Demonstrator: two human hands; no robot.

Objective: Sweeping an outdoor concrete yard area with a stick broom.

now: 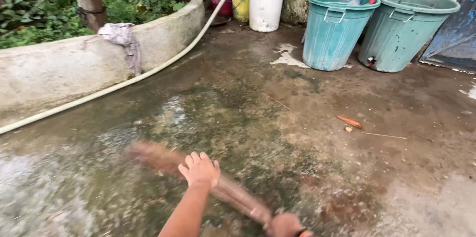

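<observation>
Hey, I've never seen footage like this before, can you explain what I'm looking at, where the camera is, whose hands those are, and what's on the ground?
There is one picture, taken by a camera worn on a person's head, looking down and forward, so the two bare arms coming in from the bottom edge are that person's own. The left hand grips a long brownish broom, blurred by motion, partway along it. The right hand holds its near end at the bottom edge. The ground is a wet concrete floor, stained and mossy. On it lie an orange scrap and a thin twig. A pale hose runs beside a curved concrete planter filled with green plants, with a grey rag draped over its rim. At the back stand two teal bins and a white bucket.
</observation>
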